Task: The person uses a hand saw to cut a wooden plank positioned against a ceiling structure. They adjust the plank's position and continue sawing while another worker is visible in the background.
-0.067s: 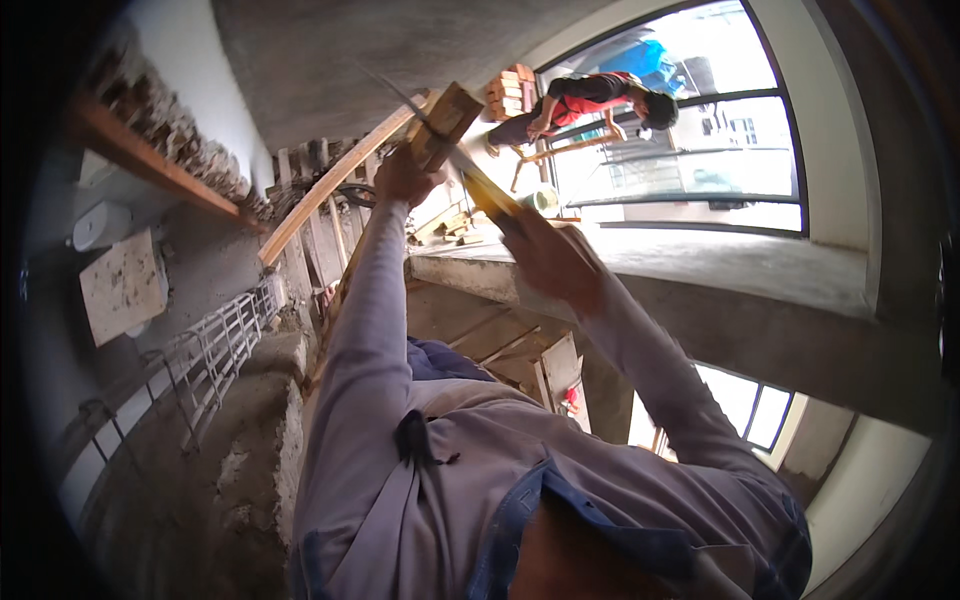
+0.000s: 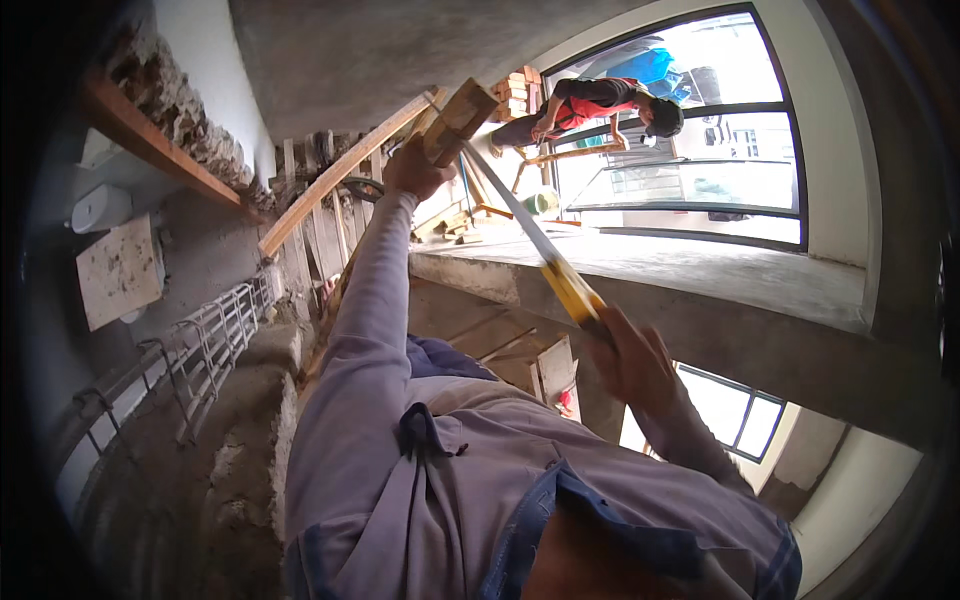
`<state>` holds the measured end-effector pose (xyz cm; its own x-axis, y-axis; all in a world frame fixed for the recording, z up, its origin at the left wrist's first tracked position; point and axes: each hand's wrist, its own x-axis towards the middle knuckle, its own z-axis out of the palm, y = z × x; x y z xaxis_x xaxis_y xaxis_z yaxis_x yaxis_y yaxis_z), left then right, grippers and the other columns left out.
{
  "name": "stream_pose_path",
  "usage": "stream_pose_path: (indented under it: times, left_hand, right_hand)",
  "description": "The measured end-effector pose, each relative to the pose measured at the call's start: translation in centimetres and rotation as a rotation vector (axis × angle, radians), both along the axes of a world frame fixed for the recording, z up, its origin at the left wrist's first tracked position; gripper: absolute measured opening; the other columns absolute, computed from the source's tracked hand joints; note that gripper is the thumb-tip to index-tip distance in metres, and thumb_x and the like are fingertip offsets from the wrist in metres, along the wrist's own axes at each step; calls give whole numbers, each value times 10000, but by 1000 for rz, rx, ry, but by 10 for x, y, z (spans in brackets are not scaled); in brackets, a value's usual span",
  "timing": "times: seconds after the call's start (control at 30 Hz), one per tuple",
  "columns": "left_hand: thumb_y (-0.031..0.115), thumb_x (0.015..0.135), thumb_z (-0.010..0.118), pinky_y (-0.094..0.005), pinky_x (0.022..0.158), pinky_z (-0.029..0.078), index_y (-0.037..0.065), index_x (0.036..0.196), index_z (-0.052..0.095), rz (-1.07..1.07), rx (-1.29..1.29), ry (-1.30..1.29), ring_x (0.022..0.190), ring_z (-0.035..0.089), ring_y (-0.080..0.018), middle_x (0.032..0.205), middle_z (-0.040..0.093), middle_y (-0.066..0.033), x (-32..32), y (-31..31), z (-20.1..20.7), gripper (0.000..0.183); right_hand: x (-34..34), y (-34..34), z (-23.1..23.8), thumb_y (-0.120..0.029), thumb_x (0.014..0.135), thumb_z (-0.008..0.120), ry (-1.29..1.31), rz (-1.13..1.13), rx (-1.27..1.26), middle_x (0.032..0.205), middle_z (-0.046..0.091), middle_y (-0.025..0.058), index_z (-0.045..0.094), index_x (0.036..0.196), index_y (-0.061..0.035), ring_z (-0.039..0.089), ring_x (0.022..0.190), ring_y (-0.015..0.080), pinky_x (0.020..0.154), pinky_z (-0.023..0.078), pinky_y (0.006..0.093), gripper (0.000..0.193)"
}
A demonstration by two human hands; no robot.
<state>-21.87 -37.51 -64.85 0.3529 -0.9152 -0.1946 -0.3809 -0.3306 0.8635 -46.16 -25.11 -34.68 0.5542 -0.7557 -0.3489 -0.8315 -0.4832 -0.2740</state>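
Out at arm's length, my left hand (image 2: 416,170) is closed around a short wooden block (image 2: 468,108), gripping it near its lower end. A handsaw (image 2: 528,222) with a narrow pale blade and a yellow section near the grip slants down from the block to my right hand (image 2: 632,362). My right fingers wrap the saw's dark handle. The blade's far end meets the block's edge, just right of my left hand. How deep the blade sits in the wood cannot be made out.
A long timber (image 2: 345,172) slants beside my left arm. At left are a bent rebar cage (image 2: 215,335) and a flat board (image 2: 120,275). Another person (image 2: 590,105) in red and black is by the large window, near stacked bricks (image 2: 515,95). A concrete ledge (image 2: 700,270) runs along the right.
My right hand has drawn the saw back, down and to the right, so more blade shows between hand and block. My left hand and the block have barely moved.
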Motion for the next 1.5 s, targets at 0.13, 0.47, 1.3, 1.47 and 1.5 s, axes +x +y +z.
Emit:
stream_pose_path:
  times: [0.13, 0.47, 1.3, 1.47, 1.5]
  left_hand:
    - [384, 601, 745, -450, 805, 519, 46, 1075, 587, -5, 4, -35, 928, 648, -371, 978, 669, -213, -9, 3, 3, 603]
    - [338, 587, 757, -447, 827, 509, 58, 1054, 601, -33, -17, 52, 955, 639, -366, 1006, 669, -195, 5, 2, -6, 567]
    - [448, 652, 737, -440, 843, 516, 76, 1100, 547, -84, 90, -110, 969, 642, -354, 1018, 667, -179, -14, 12, 21, 612]
    - [441, 644, 735, -432, 847, 516, 63, 1095, 564, 23, 0, -59, 981, 642, -341, 1056, 657, -189, 5, 14, 2, 613]
    - [430, 640, 732, -436, 850, 513, 67, 1096, 565, -7, 24, -35, 981, 641, -345, 1052, 659, -189, 10, 13, 4, 606]
  right_hand:
    - [12, -30, -26, -241, 938, 520, 59, -27, 34, 897, 674, 186, 533, 1220, -46, 670, 791, 351, 680, 534, 418, 344]
    - [26, -18, -19, -115, 918, 531, -21, 31, -41, 788, 607, 186, 543, 1161, -64, 604, 649, 384, 549, 472, 492, 249]
    - [89, -121, -145, -224, 939, 521, -218, 101, -119, 738, 608, 225, 539, 1061, -46, 621, 636, 379, 537, 462, 445, 216]
    - [63, -58, -60, -215, 940, 511, -15, 144, -64, 789, 605, 198, 530, 1137, -37, 619, 675, 379, 551, 465, 453, 266]
    - [41, -35, -32, -180, 928, 513, -1, -16, 56, 770, 603, 186, 525, 1164, -36, 617, 659, 378, 532, 462, 435, 277]
